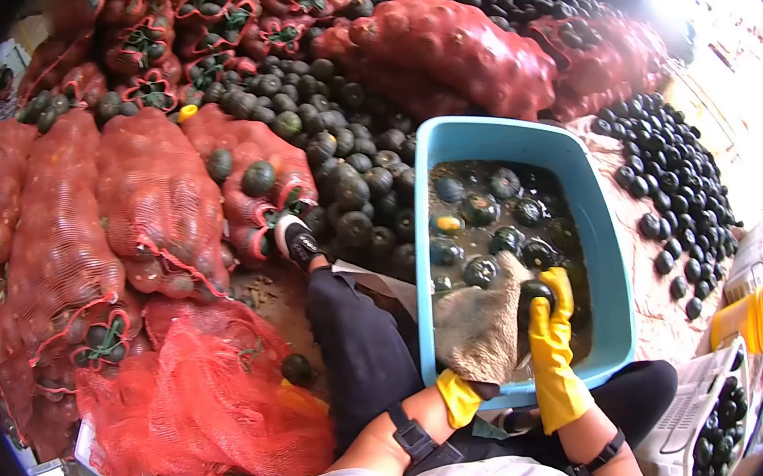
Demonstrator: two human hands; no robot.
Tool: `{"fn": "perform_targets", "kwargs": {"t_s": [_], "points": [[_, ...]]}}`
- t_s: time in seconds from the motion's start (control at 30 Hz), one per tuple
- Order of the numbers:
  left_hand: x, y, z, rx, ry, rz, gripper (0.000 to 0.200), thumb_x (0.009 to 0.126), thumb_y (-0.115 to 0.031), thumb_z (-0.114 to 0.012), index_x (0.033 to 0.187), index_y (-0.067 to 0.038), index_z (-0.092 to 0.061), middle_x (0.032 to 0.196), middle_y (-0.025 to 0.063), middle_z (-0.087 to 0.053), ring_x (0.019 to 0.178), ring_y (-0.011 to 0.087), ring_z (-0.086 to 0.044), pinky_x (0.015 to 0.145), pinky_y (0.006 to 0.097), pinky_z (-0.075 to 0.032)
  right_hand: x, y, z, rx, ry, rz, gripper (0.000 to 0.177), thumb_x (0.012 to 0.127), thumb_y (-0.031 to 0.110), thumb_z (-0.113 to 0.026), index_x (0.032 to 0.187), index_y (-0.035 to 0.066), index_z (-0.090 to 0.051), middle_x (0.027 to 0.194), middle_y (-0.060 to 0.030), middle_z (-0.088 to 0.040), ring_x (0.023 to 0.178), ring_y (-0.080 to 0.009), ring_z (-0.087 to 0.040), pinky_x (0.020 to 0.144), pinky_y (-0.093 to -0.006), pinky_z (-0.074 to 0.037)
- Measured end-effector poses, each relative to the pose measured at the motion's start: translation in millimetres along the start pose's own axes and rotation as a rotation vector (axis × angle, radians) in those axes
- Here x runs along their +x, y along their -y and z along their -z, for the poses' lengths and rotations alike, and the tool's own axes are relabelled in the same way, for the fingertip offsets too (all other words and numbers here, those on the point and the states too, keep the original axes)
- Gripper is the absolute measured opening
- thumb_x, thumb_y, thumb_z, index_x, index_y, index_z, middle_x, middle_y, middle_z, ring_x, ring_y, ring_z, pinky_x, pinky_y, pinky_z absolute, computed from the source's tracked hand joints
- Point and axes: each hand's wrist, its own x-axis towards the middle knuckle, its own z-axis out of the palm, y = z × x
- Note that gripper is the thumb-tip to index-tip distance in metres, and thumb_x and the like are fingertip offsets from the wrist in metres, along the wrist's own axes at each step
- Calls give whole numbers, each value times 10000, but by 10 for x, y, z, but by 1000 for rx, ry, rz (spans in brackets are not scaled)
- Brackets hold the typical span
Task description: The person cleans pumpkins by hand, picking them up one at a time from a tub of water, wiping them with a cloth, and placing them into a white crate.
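A blue tub of murky water stands between the person's legs, with several dark green squashes floating in it. Over its near part, my right hand in a yellow rubber glove is closed on a dark green squash. My left hand is under a tan cloth, which drapes over it and lies against the squash; only the yellow cuff shows at the wrist. The fingers of my left hand are hidden by the cloth.
Red mesh sacks full of squashes lie at the left and back. Loose squashes are heaped behind the tub, and more lie at the right. An empty red net is at lower left. A yellow container and crates stand at right.
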Motion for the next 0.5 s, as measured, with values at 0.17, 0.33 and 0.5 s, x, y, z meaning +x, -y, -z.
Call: {"fn": "perform_targets", "kwargs": {"t_s": [0.17, 0.33, 0.5], "points": [[80, 290, 90, -207, -25, -270, 511, 784, -164, -823, 1273, -125, -682, 1133, 168, -755, 1064, 411, -724, 953, 481, -573, 243, 829, 426, -254, 582, -410, 615, 945, 351, -765, 1490, 170, -544, 1371, -217, -685, 1232, -350, -694, 1058, -430, -534], [-16, 367, -182, -56, -38, 37, 391, 880, -136, -773, 1258, -114, -676, 1113, 158, -762, 1037, 422, -706, 933, 501, -561, -47, 322, 2, 1008, 181, -1029, 590, 1000, 536, -732, 1453, 184, -597, 1285, -30, -727, 1088, -243, -723, 803, -390, -605], [22, 369, -215, -305, -122, -61, 448, 859, -8, -721, 1293, -96, -651, 1190, 166, -736, 1095, 394, -700, 985, 479, -549, 170, 197, 107, -119, 482, -421, 754, 998, 389, -758, 1589, 81, -406, 1261, -135, -716, 1100, -273, -714, 1009, -392, -561]]}}
